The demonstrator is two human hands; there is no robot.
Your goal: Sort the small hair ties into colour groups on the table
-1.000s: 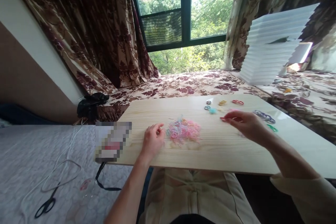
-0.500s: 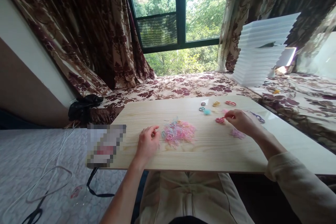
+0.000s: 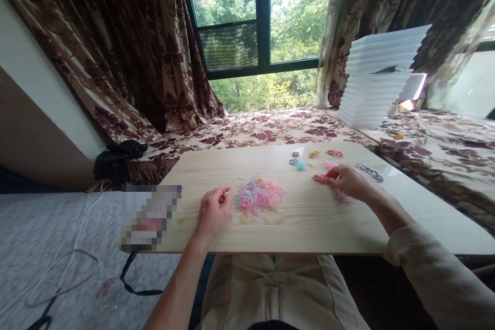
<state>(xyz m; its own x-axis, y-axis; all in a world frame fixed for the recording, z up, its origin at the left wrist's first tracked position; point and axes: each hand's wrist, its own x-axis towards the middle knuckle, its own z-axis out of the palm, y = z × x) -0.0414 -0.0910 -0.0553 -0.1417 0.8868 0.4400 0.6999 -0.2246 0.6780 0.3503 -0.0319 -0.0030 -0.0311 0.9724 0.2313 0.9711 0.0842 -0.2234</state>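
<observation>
A loose pile of small pastel elastic bands [image 3: 259,197], mostly pink with some blue and yellow, lies on the light wooden table [image 3: 216,165]. Just left of that pile rests my left hand [image 3: 214,211], its fingers curled in; whatever they pinch is too small to make out. At the right, my right hand [image 3: 348,181] has thumb and fingertips closed on a pink hair tie at the end of a short row of pink hair ties [image 3: 320,178]. A lilac heap of small bands [image 3: 343,197] sits under this hand, partly covered. Beyond it shows a small pink heap [image 3: 330,165].
Behind lie red ties [image 3: 334,153], yellow ties [image 3: 314,154], dark ties [image 3: 295,154], teal ties [image 3: 293,162] and a turquoise heap [image 3: 300,166]. Purple ties [image 3: 370,172] are beyond my right wrist. A blurred-out object [image 3: 152,221] occupies the table's left corner. A tall white stack [image 3: 373,80] stands behind.
My right hand has come down onto the row of pink hair ties, which looks longer now. My left hand stays beside the pile. The view has shifted slightly.
</observation>
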